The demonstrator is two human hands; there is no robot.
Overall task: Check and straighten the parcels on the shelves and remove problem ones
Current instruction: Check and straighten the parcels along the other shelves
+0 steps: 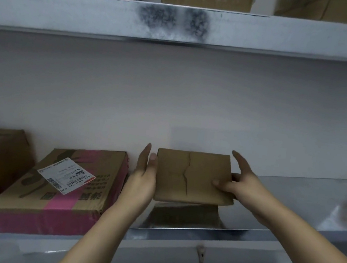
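Parcel [193,178], small, creased top: apparently raised off shelf [287,197] near front edge, beside pink-taped box [68,183], likely for checking. Left hand [143,176] flat against left side; right hand [240,184] pinches right edge.

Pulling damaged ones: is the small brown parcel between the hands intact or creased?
Creased: a jagged dark split runs down the top face of the small brown parcel.
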